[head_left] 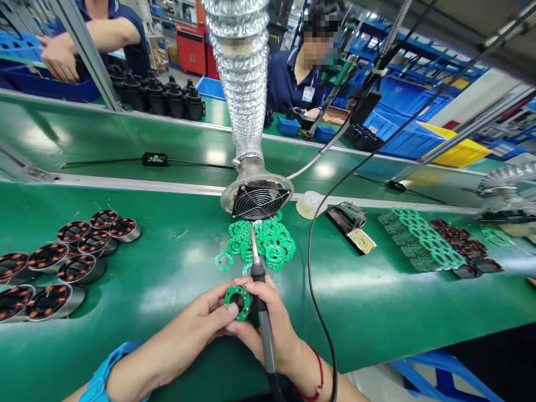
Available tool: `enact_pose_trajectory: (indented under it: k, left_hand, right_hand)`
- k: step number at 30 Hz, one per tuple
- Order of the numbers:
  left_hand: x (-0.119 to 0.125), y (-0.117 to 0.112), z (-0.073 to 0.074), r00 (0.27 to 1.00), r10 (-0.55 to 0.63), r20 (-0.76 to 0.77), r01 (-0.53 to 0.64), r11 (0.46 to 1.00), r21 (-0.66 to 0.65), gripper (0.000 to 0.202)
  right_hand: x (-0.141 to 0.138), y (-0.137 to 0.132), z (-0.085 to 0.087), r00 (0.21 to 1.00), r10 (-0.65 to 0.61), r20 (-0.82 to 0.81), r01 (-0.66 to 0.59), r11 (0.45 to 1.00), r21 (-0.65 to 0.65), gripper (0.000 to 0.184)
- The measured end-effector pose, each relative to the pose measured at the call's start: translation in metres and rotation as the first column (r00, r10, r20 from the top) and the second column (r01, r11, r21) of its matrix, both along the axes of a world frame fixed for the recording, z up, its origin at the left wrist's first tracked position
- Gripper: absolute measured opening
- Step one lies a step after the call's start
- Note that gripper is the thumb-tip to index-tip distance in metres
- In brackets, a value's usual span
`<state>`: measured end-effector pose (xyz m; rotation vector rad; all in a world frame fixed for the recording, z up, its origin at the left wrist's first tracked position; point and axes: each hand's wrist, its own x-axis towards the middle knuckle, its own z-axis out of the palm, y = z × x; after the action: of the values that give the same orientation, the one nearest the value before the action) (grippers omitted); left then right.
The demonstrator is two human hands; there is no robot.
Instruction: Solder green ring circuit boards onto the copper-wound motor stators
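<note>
The green tabletop (377, 324) runs back to a metal rail (184, 185), and its near edge slants up toward the right; green surface stretches from the hands out to both sides. Beyond the rail, a co-worker (285, 84) wears a badge whose print is too small to read. A silver duct (243, 72) comes down to a fan (262, 202) just behind a pile of green ring boards (262, 245), limiting room straight ahead. Wound cores (67, 255) stand at left, stacked boards (419, 240) well to the right, and an iron stand (347, 218) between stack and fan. A black cable (310, 268) loops down right of the hands. The left hand (207, 318) pinches a ring board (229, 295) in front of the pile, thumb on its face; the right hand (280, 321) grips a soldering iron (267, 335), tip pointing forward, its fingers close against that board.
</note>
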<state>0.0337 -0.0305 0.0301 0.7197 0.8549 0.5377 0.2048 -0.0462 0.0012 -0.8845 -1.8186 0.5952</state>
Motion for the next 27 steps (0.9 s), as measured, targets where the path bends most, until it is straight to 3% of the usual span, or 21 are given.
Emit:
enact_pose_trajectory:
  k: [3,7,11,14,17,19,20,22,25,26,27]
  left_hand:
    - [-0.001,0.003,0.001,0.999,0.015,0.029,-0.014,1.0,-0.021,0.054]
    - [-0.004,0.004,0.006,0.996,-0.034,0.08,0.036,0.999,-0.025,0.052]
    - [-0.003,0.0,0.009,0.981,-0.113,0.157,0.128,0.988,-0.083,0.042]
    - [-0.003,-0.002,0.008,0.968,-0.182,0.17,0.2,0.975,-0.097,0.045]
    - [-0.003,-0.003,0.006,0.972,-0.216,0.092,0.214,0.976,0.028,0.056]
    - [-0.003,-0.004,0.004,0.986,-0.126,-0.111,0.15,0.958,0.243,0.053]
    - [-0.004,-0.004,0.002,0.971,-0.034,-0.237,0.126,0.914,0.385,0.049]
    - [-0.007,-0.006,-0.004,0.888,0.194,-0.417,0.153,0.731,0.665,0.047]
    - [-0.013,-0.012,-0.017,0.805,0.421,-0.417,0.308,0.304,0.901,0.054]
    - [-0.015,-0.015,-0.023,0.8,0.457,-0.39,0.346,0.179,0.921,0.056]
    - [-0.018,-0.019,-0.027,0.797,0.481,-0.365,0.371,0.087,0.924,0.058]
  right_hand:
    - [0.003,-0.001,0.007,1.0,0.03,-0.009,-0.03,0.999,-0.037,0.053]
    - [0.008,-0.004,0.013,0.992,-0.024,-0.121,0.01,0.994,-0.113,0.035]
    - [0.009,-0.006,0.012,0.979,0.003,-0.206,-0.013,0.999,-0.046,0.037]
    - [0.011,-0.008,0.012,0.974,0.069,-0.217,-0.06,0.997,0.048,0.044]
    - [0.016,-0.007,0.013,0.991,0.019,-0.136,0.001,0.989,0.147,0.05]
    - [0.017,-0.006,0.011,0.997,-0.044,-0.058,0.053,0.984,0.171,0.05]
    - [0.017,-0.006,0.008,0.997,-0.075,-0.026,0.078,0.983,0.163,0.048]
    - [0.013,-0.006,0.001,0.988,-0.155,-0.003,0.154,0.979,0.13,0.04]
    - [0.002,-0.012,-0.009,0.951,-0.288,-0.114,0.285,0.957,-0.047,0.024]
    - [-0.001,-0.014,-0.01,0.937,-0.301,-0.177,0.271,0.946,-0.176,0.021]
    - [-0.004,-0.016,-0.009,0.924,-0.289,-0.25,0.21,0.93,-0.302,0.021]
